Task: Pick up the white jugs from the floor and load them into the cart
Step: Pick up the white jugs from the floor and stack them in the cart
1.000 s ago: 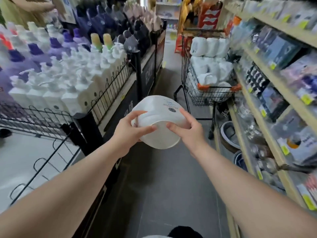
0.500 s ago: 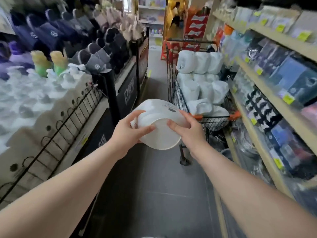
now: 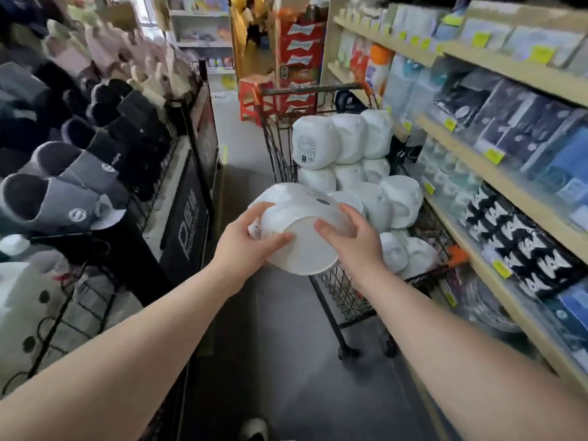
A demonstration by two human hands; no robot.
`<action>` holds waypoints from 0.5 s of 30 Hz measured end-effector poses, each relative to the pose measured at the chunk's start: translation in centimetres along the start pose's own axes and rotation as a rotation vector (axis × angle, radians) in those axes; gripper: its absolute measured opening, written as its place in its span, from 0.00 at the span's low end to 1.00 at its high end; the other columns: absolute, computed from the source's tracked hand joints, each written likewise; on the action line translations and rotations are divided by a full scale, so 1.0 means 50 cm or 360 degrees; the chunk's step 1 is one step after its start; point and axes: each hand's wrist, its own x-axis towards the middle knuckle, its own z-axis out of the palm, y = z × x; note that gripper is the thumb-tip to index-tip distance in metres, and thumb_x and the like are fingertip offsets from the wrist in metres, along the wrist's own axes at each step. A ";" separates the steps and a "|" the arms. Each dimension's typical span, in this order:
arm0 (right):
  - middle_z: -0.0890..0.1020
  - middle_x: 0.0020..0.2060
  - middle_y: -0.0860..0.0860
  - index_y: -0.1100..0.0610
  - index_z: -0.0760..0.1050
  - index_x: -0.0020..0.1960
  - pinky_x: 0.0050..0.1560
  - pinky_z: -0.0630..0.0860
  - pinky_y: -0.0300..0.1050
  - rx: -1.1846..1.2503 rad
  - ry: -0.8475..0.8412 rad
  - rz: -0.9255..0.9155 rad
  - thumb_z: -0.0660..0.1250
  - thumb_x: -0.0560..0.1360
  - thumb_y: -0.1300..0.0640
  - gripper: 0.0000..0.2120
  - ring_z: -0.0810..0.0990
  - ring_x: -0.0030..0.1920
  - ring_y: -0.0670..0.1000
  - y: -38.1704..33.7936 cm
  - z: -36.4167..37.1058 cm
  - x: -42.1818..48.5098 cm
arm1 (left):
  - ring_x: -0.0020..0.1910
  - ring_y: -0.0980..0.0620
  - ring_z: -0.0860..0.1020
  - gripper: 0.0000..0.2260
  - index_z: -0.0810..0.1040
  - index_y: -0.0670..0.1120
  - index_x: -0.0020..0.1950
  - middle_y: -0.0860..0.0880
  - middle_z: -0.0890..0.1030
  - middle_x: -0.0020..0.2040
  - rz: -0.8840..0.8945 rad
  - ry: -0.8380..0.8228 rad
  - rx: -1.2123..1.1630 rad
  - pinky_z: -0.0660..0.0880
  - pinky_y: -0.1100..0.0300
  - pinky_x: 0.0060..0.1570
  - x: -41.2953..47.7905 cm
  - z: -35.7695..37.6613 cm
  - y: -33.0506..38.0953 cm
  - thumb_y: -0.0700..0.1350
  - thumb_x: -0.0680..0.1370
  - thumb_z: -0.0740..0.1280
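Both hands held one white jug (image 3: pixel 302 246), left hand (image 3: pixel 245 240) curled round its left side, right hand (image 3: pixel 353 237) round its right, thumbs on the flat base; so the jug lay tipped on its side, long axis pointing away; the cart (image 3: pixel 342 292) sat just beyond it, slightly right, piled with more jugs (image 3: pixel 346 138); right hand looked nearer that pile, I'd say.

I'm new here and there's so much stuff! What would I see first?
First, the big white jug held sideways between the left hand and the right hand, right in the middle. Just behind it, a wire cart is piled high with more white jugs. Grey slippers sit off to the left.
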 end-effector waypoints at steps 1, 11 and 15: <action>0.74 0.67 0.47 0.49 0.69 0.72 0.68 0.71 0.50 0.0005 0.0059 0.0017 0.77 0.67 0.45 0.37 0.72 0.66 0.47 -0.006 0.010 0.033 | 0.52 0.47 0.82 0.20 0.78 0.68 0.51 0.51 0.81 0.52 0.0013 -0.0048 0.0009 0.81 0.46 0.49 0.047 -0.003 0.003 0.52 0.64 0.79; 0.73 0.68 0.47 0.50 0.70 0.71 0.69 0.69 0.47 -0.0034 0.0602 0.0137 0.75 0.69 0.45 0.33 0.70 0.67 0.46 -0.002 -0.033 0.320 | 0.49 0.51 0.83 0.25 0.77 0.66 0.58 0.53 0.82 0.53 0.0048 -0.0521 0.0046 0.82 0.49 0.49 0.451 0.125 0.011 0.51 0.65 0.80; 0.73 0.68 0.47 0.49 0.69 0.72 0.68 0.70 0.48 -0.0067 0.0728 0.0197 0.74 0.70 0.43 0.33 0.71 0.67 0.47 0.026 -0.078 0.434 | 0.54 0.49 0.81 0.25 0.76 0.68 0.57 0.50 0.79 0.59 0.0016 -0.0658 0.0027 0.82 0.50 0.47 0.578 0.216 0.006 0.49 0.66 0.80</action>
